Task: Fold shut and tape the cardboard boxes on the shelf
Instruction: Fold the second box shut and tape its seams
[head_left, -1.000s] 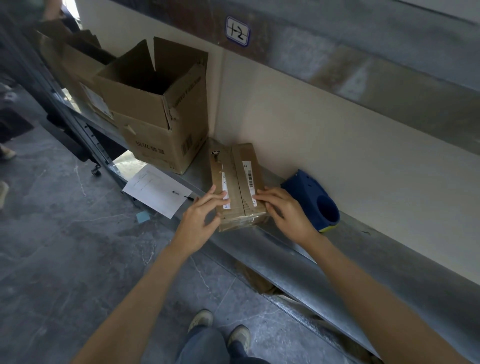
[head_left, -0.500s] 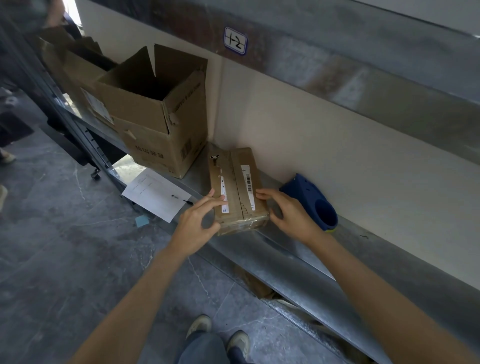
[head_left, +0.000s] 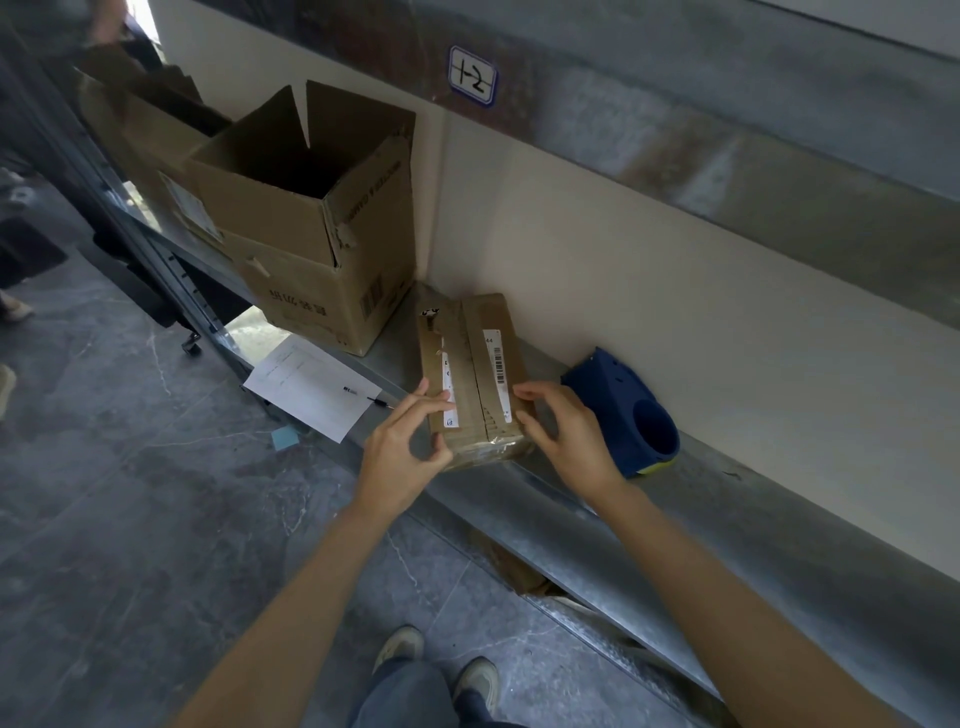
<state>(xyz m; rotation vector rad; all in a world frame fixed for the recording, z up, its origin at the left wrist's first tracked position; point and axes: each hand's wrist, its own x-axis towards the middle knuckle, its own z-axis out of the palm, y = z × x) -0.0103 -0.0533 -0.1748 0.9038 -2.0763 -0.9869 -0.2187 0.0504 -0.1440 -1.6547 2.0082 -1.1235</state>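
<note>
A small flat cardboard box (head_left: 467, 353) with barcode stickers lies flaps-down on the metal shelf (head_left: 571, 499), its centre seam showing on top. My left hand (head_left: 405, 452) grips its near left corner, fingers on top and thumb against the near end. My right hand (head_left: 566, 441) holds the near right edge, fingertips on the top face and thumb along the side. A large cardboard box (head_left: 311, 270) stands to the left with all its flaps up. A blue tape dispenser (head_left: 623, 415) lies on the shelf just right of my right hand.
A sheet of paper (head_left: 311, 389) with a pen hangs over the shelf's front edge. Another open box (head_left: 140, 130) stands further left. The wall runs close behind the boxes, and an upper shelf rail carries a "1-2" label (head_left: 471, 77). My feet are on the grey floor below.
My left thumb has dropped onto the box's near end. My right hand has slid a little toward the near right corner. The box has stayed in place.
</note>
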